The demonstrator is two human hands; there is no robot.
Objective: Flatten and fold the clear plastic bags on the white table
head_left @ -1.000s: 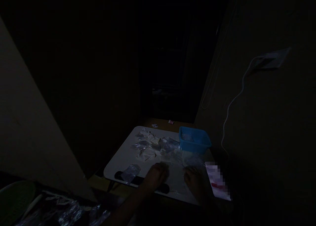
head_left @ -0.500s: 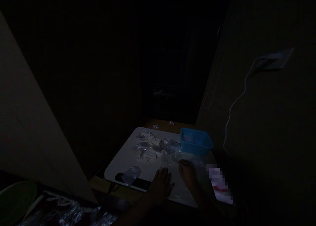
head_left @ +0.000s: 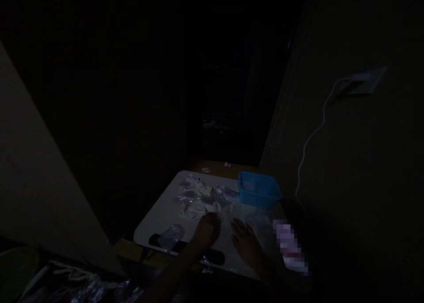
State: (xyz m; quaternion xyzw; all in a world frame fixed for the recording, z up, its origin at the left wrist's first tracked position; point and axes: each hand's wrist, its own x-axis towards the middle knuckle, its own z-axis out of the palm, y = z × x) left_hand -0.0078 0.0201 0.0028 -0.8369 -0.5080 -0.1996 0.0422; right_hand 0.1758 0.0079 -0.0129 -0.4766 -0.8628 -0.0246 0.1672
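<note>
Closest, at the lower left, can see a green round container (head_left: pixel 17 267), cut by the border, and next to it a heap of shiny crumpled wrapping (head_left: pixel 89 289), too dim for separating into pieces. Then, at the near edge of the white table (head_left: pixel 159 219), can find a long dark strip (head_left: pixel 215 256), with a clear plastic bag (head_left: pixel 171 236) lying over its left part and a small shiny scrap (head_left: pixel 207 270) just below.

For the left hand (head_left: pixel 207 230), over the table's near half, can observe bent fingers, rather narrow; cannot tell, because of the darkness, about any object inside. For the right hand (head_left: pixel 244 241), near the left but apart from it, can observe a flat, rather wide shape, back side up, fingers stretched forward. Cannot say if touching the tabletop.

At the table's right side, can notice a pale item (head_left: pixel 291 248), blurred into squares, with a reddish mark. Just beyond the left hand, can see clear plastic pieces (head_left: pixel 198 199), crumpled and loosely spread, partly reflecting light. Further, at the far right corner, can see a blue basin (head_left: pixel 261 201), upright, with something pale (head_left: pixel 248 186) inside. Behind the table, can recognize a whitish scrap (head_left: pixel 206 170) and a red-and-white piece (head_left: pixel 228 165).
</note>
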